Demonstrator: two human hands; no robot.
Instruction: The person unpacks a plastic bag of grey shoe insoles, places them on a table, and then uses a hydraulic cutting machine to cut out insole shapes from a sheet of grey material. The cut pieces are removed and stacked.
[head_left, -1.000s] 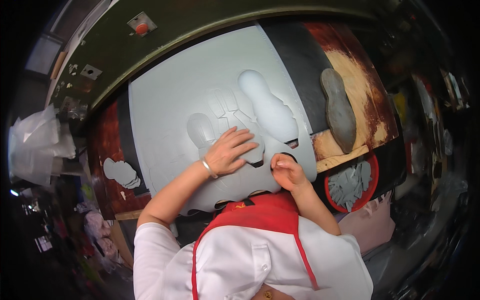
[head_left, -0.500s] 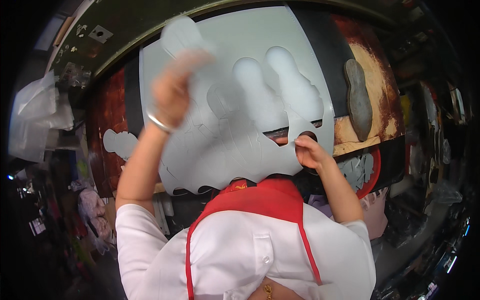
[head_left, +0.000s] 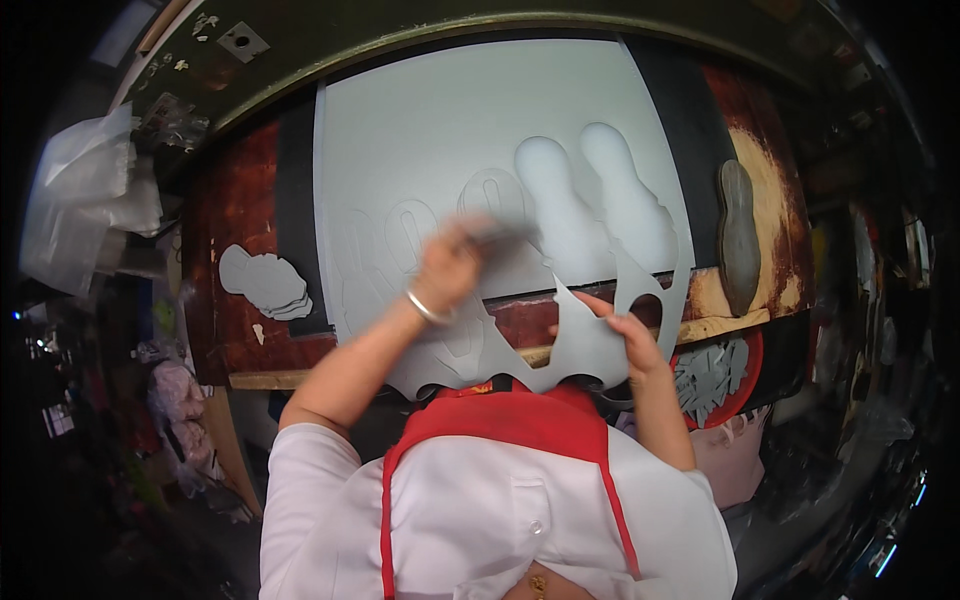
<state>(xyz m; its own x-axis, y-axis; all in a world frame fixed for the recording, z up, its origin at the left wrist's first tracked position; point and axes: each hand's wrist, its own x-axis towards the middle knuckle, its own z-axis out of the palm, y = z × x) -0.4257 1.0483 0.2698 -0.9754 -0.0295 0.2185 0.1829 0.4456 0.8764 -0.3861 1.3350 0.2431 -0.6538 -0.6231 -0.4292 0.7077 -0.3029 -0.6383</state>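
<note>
A large pale grey sheet [head_left: 440, 100] lies across the work table, its near edge bending down against my apron. Insole-shaped outlines [head_left: 410, 225] are cut into its left and middle. Further right, two insole-shaped areas [head_left: 562, 195] look whiter than the sheet around them. My right hand [head_left: 634, 340] grips the sheet's narrow web between openings, fingers partly under it. My left hand [head_left: 450, 265], with a bracelet on the wrist, hovers over the middle outlines. Motion blurs its fingers, and a dark smear beside them may be shadow.
A pile of grey insole-shaped pieces [head_left: 265, 283] sits left on the reddish table. A dark insole-shaped block [head_left: 738, 240] lies on the right. Below it, a red tub [head_left: 757, 350] holds grey scraps. A green metal beam [head_left: 450, 25] spans the far side.
My left hand has come down and right, toward the middle of the sheet. The pale insole-shaped piece by its fingers no longer shows there. My right hand still grips the sheet; the view has shifted.
</note>
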